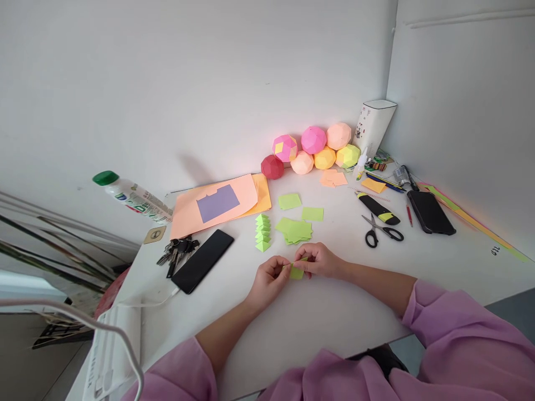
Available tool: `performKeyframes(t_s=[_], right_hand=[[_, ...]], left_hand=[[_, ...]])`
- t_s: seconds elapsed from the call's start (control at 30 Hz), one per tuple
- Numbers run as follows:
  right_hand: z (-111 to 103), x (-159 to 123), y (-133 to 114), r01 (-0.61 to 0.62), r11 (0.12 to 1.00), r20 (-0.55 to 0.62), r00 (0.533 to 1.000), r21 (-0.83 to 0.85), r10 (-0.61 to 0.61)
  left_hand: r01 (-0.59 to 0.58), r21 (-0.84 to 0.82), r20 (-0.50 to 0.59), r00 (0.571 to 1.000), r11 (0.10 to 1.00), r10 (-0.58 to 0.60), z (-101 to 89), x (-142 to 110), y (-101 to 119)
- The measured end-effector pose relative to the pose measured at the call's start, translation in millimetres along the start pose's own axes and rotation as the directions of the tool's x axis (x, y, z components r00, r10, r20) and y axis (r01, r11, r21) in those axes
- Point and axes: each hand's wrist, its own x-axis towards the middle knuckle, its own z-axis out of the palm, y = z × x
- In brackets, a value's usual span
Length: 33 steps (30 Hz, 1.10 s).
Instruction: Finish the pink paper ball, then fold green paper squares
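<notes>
**Green Paper Pinched Between Two Hands**

A small green paper (297, 273) sits between the two hands near the front edge of the white table (326, 320). The left hand (268, 279) grasps its upper left side between thumb and fingers; the right hand (318, 260) pinches its upper right side, the fingertips of both nearly meeting. The paper's lower part shows below the fingers; whether it touches the table, I cannot tell.

Just beyond the hands lies a loose green pile (296, 231), with two single green sheets, one (290, 201) farther back and another (312, 213) to its right. Left of the pile stands a row of folded green pieces (263, 233). The scissors (382, 228) lie open, well to the right of the right hand, near a yellow-and-black cutter (377, 209).
</notes>
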Motion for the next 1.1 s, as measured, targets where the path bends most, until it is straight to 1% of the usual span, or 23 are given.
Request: performKeyframes(t_s=[0.17, 0.3, 0.4, 0.5, 0.63, 0.73, 0.83, 0.93, 1.0, 1.1], right_hand=[[4.9, -1.5, -4.3, 0.034, 0.997, -0.026, 0.999, -0.074, -0.036], [6.9, -2.0, -8.7, 0.071, 0.994, -0.055, 0.996, -0.087, -0.075], [5.4, -2.1, -11.4, 0.033, 0.998, -0.07, 0.997, -0.056, -0.037], [2.3, -2.1, -11.9, -0.014, 1.0, -0.086, 0.996, 0.021, 0.015], [-0.9, -1.9, -10.6, -0.042, 0.987, -0.109, 0.992, 0.152, 0.059], [-2.0, -1.5, -10.5, -0.045, 0.981, -0.131, 0.989, 0.188, 0.07], [-2.5, -1.0, -10.4, -0.017, 0.978, -0.128, 0.991, 0.207, 0.044], [-2.5, -0.5, -8.6, 0.005, 0.985, -0.07, 0.998, 0.172, 0.007], [-2.5, 0.0, -6.5, 0.004, 0.989, -0.047, 0.999, 0.151, 0.003], [-2.6, 0.9, -3.7, 0.001, 0.988, -0.049, 0.999, 0.157, 0.007]], left_hand=[[0.0, 0.069, -0.004, 1.0, 0.998, 0.0, 2.1, -0.6, -0.5], [0.0, 0.073, 0.002, 1.0, 0.997, 0.0, 1.4, 0.1, -1.9], [0.005, 0.013, -0.021, 1.0, 1.0, -0.005, -0.3, 1.6, -3.0], [0.028, -0.078, -0.072, 0.997, 0.997, -0.034, -1.8, 3.1, -4.2], [0.063, -0.195, -0.101, 0.991, 0.979, -0.084, -2.7, 3.7, -4.6], [0.08, -0.226, -0.119, 0.987, 0.971, -0.109, -3.0, 3.8, -3.4], [0.073, -0.216, -0.131, 0.986, 0.974, -0.103, -3.5, 4.4, -2.9], [0.058, -0.179, -0.123, 0.989, 0.982, -0.081, -4.1, 4.8, -3.6], [0.055, -0.154, -0.127, 0.989, 0.986, -0.075, -4.3, 4.7, -4.4], [0.047, -0.112, -0.144, 0.988, 0.993, -0.063, -4.1, 4.2, -4.7]])
